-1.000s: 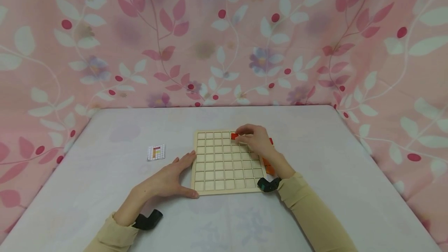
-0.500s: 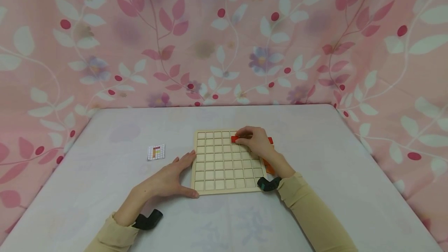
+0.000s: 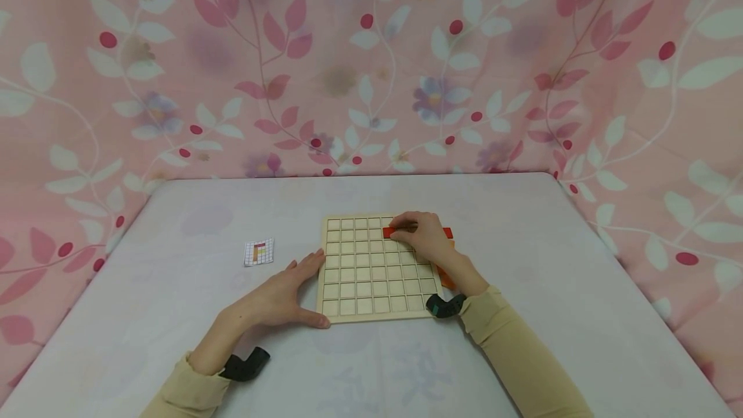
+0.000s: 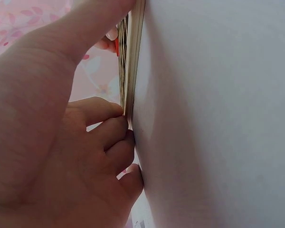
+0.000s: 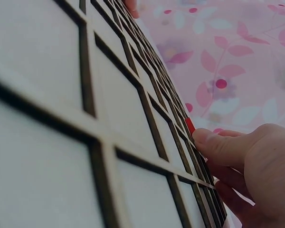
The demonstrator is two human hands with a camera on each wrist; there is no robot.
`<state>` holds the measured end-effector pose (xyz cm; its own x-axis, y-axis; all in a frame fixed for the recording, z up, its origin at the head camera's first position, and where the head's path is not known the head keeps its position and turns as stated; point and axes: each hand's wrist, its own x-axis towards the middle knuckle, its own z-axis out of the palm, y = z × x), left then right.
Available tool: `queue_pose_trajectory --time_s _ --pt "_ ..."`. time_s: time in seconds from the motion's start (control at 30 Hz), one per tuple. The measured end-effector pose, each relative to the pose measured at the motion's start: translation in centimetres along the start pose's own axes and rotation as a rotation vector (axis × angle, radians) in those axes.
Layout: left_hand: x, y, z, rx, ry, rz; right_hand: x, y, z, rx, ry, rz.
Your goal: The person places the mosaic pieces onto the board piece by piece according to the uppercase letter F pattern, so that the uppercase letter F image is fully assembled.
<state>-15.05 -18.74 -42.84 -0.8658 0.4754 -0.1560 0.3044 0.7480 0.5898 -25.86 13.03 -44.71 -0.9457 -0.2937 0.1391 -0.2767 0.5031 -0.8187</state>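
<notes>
While the right grip [image 3: 425, 235] pinches a tile [image 3: 387, 233], a card [image 3: 258, 253] shows coloured squares [image 3: 260, 249].

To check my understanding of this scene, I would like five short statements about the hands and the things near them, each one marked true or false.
1. The right hand pinches a red piece. True.
2. The left hand touches the left side of the grid board. True.
3. Every square of the grid board is covered by a piece. False: many squares are visibly bare.
4. A small card lies to the left of the grid board, apart from it. True.
5. The left hand holds the small card. False: the small card lies beyond that hand, untouched.
</notes>
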Motion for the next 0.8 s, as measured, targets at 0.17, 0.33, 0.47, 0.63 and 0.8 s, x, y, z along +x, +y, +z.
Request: queue_pose_trajectory --time_s 0.17,0.33,0.47,0.63,0.8 --pt "0.0 -0.03 0.02 0.001 0.0 0.002 0.05 0.1 0.03 0.006 0.001 0.006" --pt "-0.03 0.0 0.06 0.001 0.001 -0.006 -0.02 -0.03 -0.03 0.001 -0.003 -0.004" --pt "-0.05 0.04 0.05 0.0 0.0 -0.009 -0.07 -0.06 -0.05 -0.002 -0.005 -0.01" --pt "-0.13 0.08 -0.05 0.001 0.001 -0.005 0.0 0.08 -0.01 -0.008 -0.004 -0.017" --pt "-0.17 0.17 -0.15 0.003 0.003 -0.004 -0.04 0.08 0.04 -0.02 0.002 -0.012"
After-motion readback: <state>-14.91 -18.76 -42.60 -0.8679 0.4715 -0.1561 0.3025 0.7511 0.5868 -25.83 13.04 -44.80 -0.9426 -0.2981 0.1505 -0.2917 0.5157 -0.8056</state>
